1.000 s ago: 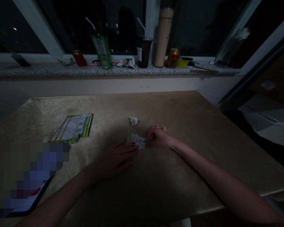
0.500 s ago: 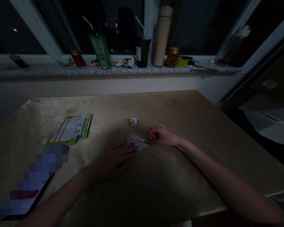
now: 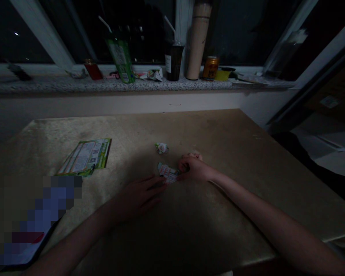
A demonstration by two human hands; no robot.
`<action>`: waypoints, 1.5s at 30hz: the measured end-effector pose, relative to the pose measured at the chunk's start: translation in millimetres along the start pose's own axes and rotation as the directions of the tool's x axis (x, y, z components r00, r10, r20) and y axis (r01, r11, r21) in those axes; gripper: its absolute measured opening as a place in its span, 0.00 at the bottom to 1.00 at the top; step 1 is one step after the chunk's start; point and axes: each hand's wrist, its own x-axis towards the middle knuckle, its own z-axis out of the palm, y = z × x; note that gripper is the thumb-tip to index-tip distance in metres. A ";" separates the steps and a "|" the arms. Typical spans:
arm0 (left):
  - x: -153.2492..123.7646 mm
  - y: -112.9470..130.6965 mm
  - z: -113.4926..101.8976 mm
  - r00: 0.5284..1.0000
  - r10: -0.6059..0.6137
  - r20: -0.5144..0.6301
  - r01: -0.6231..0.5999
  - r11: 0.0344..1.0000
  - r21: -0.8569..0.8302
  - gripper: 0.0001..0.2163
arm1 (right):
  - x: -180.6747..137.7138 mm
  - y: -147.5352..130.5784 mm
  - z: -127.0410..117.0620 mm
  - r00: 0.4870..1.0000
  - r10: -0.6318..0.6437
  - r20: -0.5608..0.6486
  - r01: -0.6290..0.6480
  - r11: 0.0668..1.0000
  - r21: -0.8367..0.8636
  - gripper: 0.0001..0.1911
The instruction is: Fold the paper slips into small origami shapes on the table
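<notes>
A small folded printed paper (image 3: 167,172) lies near the middle of the tan table (image 3: 224,138). My left hand (image 3: 140,193) rests flat with fingers stretched out, its fingertips touching the paper's left edge. My right hand (image 3: 192,167) is curled into a loose fist and presses on the paper's right edge. A second small crumpled folded paper (image 3: 161,148) lies just beyond, untouched.
A green printed leaflet (image 3: 85,157) lies at the table's left. A blurred flat object (image 3: 31,226) sits at the near left corner. The window sill (image 3: 74,85) holds a green carton with straw (image 3: 120,61), dark cup (image 3: 174,61), tall beige cylinder (image 3: 197,42), orange can (image 3: 210,68).
My right hand has slid slightly left along the paper. My left hand stays flat at the paper's left edge. The view has shifted a little.
</notes>
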 end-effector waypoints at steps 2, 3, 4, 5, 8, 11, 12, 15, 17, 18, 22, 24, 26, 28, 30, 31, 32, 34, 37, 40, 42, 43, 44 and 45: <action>-1.9 -2.6 -0.3 1.000 0.000 0.012 0.001 0.999 -0.034 0.17 | 0.0 0.9 -3.2 1.000 -0.004 0.012 0.004 1.000 0.022 0.11; -2.8 -3.8 -0.5 1.000 0.005 0.017 -0.004 0.999 -0.047 0.17 | 0.0 1.3 -4.6 1.000 -0.005 0.018 0.005 1.000 0.026 0.10; -3.5 -4.9 -0.6 1.000 0.012 0.017 -0.011 0.998 -0.056 0.17 | 0.0 1.7 -5.6 1.000 -0.007 0.022 0.006 1.000 0.026 0.10; -4.0 -5.7 -0.7 1.000 0.022 0.017 -0.021 0.998 -0.060 0.18 | -0.2 2.2 -6.3 1.000 -0.011 0.026 0.010 1.000 0.026 0.10; -3.5 -6.9 -0.5 0.999 0.038 0.010 -0.037 0.998 -0.044 0.18 | -2.9 4.0 -6.5 0.998 -0.054 0.031 0.053 0.998 0.027 0.11; -0.6 -6.3 -0.4 0.999 0.051 0.016 -0.051 0.999 -0.018 0.17 | -10.0 4.8 -5.3 0.989 -0.147 -0.008 0.147 0.989 0.005 0.15; 0.3 -6.1 -0.4 0.998 0.061 0.015 -0.060 0.998 -0.010 0.18 | -13.0 4.5 -4.9 0.980 -0.197 -0.033 0.196 0.980 -0.011 0.17; 2.3 -6.0 -0.1 0.997 0.078 0.018 -0.079 0.996 0.033 0.19 | -21.8 1.3 -3.9 0.921 -0.391 -0.006 0.388 0.916 -0.100 0.21; 2.7 -6.6 0.2 0.996 0.083 0.022 -0.084 0.993 0.081 0.20 | -26.0 -1.5 -3.4 0.871 -0.489 0.052 0.490 0.857 -0.161 0.23; 2.8 -7.0 0.1 0.996 0.090 0.022 -0.091 0.990 0.103 0.21 | -27.5 -2.7 -3.0 0.855 -0.513 0.078 0.518 0.836 -0.181 0.23; 2.6 -6.9 -1.8 0.995 0.102 0.010 -0.102 0.981 0.163 0.21 | -30.8 -5.6 -1.0 0.839 -0.533 0.113 0.545 0.816 -0.192 0.24; 2.4 -6.1 -3.5 0.996 0.092 0.007 -0.091 0.978 0.188 0.21 | -31.9 -6.8 -0.4 0.836 -0.537 0.107 0.548 0.817 -0.178 0.26; 2.2 -5.5 -4.9 0.997 0.077 -0.002 -0.075 0.973 0.216 0.21 | -33.3 -8.3 -0.6 0.835 -0.541 0.102 0.550 0.819 -0.165 0.27; 2.3 -5.2 -6.0 0.998 0.058 -0.011 -0.054 0.968 0.243 0.21 | -34.7 -9.5 -1.2 0.837 -0.537 0.105 0.547 0.822 -0.156 0.28; 2.6 -5.4 -6.9 0.999 0.039 -0.016 -0.033 0.965 0.259 0.20 | -35.7 -9.8 -1.9 0.836 -0.538 0.110 0.549 0.822 -0.154 0.27; 2.7 -5.5 -7.2 0.999 0.033 -0.019 -0.027 0.965 0.261 0.20 | -36.0 -9.6 -2.2 0.834 -0.540 0.111 0.552 0.819 -0.156 0.27; 2.9 -5.6 -7.4 0.999 0.028 -0.026 -0.021 0.966 0.258 0.20 | -36.0 -9.1 -2.5 0.830 -0.547 0.111 0.558 0.815 -0.158 0.27; 3.0 -5.8 -7.5 0.999 0.018 -0.046 -0.005 0.968 0.250 0.20 | -35.7 -8.1 -3.2 0.822 -0.558 0.114 0.570 0.806 -0.161 0.25; 2.7 -5.6 -7.0 0.998 -0.003 -0.060 0.019 0.967 0.256 0.20 | -34.9 -7.3 -3.9 0.815 -0.567 0.120 0.579 0.800 -0.158 0.23; 2.6 -5.4 -6.3 0.998 -0.031 -0.061 0.046 0.960 0.275 0.21 | -34.8 -7.6 -2.7 0.807 -0.583 0.091 0.590 0.793 -0.151 0.21; 2.9 -5.7 -5.8 0.996 -0.056 -0.071 0.074 0.957 0.280 0.21 | -34.9 -7.7 -0.1 0.800 -0.596 0.072 0.599 0.789 -0.136 0.19; 3.1 -6.1 -5.5 0.995 -0.070 -0.076 0.089 0.956 0.279 0.22 | -34.7 -7.5 1.7 0.798 -0.599 0.065 0.602 0.789 -0.123 0.19; 3.4 -6.7 -5.1 0.993 -0.083 -0.079 0.101 0.956 0.274 0.22 | -34.3 -7.2 3.9 0.796 -0.602 0.060 0.605 0.789 -0.107 0.18; 3.6 -7.3 -4.6 0.992 -0.093 -0.083 0.112 0.958 0.265 0.24 | -33.5 -6.7 6.4 0.795 -0.604 0.051 0.606 0.790 -0.089 0.17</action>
